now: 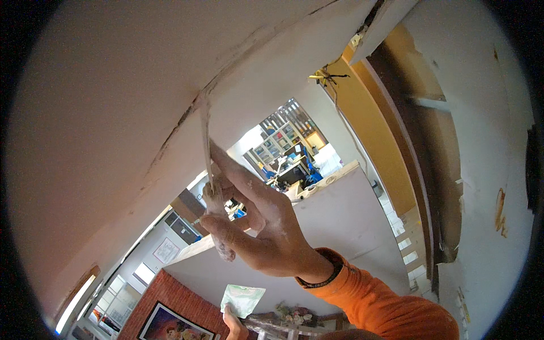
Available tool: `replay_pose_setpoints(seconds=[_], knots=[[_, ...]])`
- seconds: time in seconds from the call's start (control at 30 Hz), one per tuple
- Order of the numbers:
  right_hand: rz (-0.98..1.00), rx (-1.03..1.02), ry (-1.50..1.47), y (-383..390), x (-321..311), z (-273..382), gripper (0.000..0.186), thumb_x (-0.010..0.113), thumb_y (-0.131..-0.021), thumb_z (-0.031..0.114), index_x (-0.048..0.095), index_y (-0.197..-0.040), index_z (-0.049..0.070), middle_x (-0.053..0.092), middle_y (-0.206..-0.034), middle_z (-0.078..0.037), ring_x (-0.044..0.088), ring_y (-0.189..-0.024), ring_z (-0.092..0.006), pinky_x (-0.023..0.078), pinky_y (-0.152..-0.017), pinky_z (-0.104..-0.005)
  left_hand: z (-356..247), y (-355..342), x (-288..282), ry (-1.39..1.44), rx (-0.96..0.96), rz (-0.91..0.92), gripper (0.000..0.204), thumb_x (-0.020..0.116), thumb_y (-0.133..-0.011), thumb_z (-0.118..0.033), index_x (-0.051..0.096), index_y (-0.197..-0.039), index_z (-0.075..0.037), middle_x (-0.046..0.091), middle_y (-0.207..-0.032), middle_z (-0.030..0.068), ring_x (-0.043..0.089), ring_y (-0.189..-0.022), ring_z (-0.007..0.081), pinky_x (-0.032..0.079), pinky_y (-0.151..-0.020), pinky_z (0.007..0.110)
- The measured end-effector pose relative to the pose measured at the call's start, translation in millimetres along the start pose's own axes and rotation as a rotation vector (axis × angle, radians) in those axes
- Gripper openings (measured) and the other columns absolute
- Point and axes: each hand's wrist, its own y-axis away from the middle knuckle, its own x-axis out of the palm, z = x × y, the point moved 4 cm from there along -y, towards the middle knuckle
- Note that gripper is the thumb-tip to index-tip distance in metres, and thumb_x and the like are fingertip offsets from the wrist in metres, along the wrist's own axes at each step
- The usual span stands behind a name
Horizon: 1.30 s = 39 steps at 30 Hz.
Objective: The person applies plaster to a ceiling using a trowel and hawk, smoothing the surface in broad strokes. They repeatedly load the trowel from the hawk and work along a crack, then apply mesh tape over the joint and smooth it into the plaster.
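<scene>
Raised in the middle of the view, my right hand (260,226) grips the handle of a thin putty knife (205,133). Its blade is seen nearly edge-on, the tip touching the pale ceiling panel at a dark crack (180,122). White smears mark the fingers. Low in the view, my left hand (235,327) is partly cut off by the lower edge. Pinched in it is a pale green flat plate (242,300) with whitish smears on it.
A grey partition (340,226) stands beyond my right arm. Loose wires (328,76) hang by a brown-yellow panel (379,124) at the upper right. Below are a framed picture (173,326) on a brick-patterned wall, flowers (294,313), and a metal ladder-like frame (272,328).
</scene>
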Motion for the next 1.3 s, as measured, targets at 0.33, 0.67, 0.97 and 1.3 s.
replay_pose_setpoints(seconds=[0.33, 0.67, 0.97, 1.3], knots=[[-0.185, -0.129, -0.079, -17.5, -46.5, 18.4, 0.078, 0.065, -0.094, 0.002, 0.023, -0.159, 0.001, 0.055, -0.111, -0.009, 0.058, -0.107, -0.0146, 0.056, -0.074, -0.0200, 2.5, -6.0, 3.1, 0.009, -0.058, -0.013, 0.047, 0.048, -0.102, -0.029, 0.053, -0.135, 0.004, 0.065, -0.125, 0.0160, 0.067, -0.107, 0.0328, 0.054, -0.094, 0.045], [-0.003, 0.003, 0.129, 5.1, 16.1, -11.9, 0.073, 0.063, -0.093, 0.001, 0.028, -0.157, -0.001, 0.056, -0.120, -0.013, 0.061, -0.103, -0.0142, 0.063, -0.073, -0.0233, 6.6, -6.0, -1.6, 0.010, -0.003, -0.029, 0.040, 0.053, -0.102, -0.027, 0.060, -0.127, 0.003, 0.066, -0.119, 0.0103, 0.064, -0.105, 0.0234, 0.049, -0.094, 0.037], [0.003, -0.084, 0.082, 21.4, 9.0, -34.9, 0.070, 0.068, -0.088, -0.007, 0.036, -0.151, -0.004, 0.054, -0.131, -0.019, 0.063, -0.109, -0.0209, 0.065, -0.073, -0.0268, 6.4, 0.4, -5.9, 0.034, -0.008, -0.022, 0.040, 0.051, -0.103, -0.029, 0.058, -0.129, 0.001, 0.068, -0.118, 0.0085, 0.066, -0.105, 0.0238, 0.051, -0.097, 0.037], [-0.359, -0.822, 0.962, -51.0, -46.0, -65.2, 0.069, 0.080, -0.081, 0.001, 0.055, -0.144, 0.009, 0.060, -0.116, -0.011, 0.061, -0.099, -0.0226, 0.054, -0.071, -0.0282, -3.3, 10.2, 3.9, 0.014, -0.089, -0.063, 0.039, 0.052, -0.103, -0.030, 0.059, -0.127, 0.000, 0.067, -0.119, 0.0092, 0.067, -0.103, 0.0248, 0.054, -0.093, 0.038]])
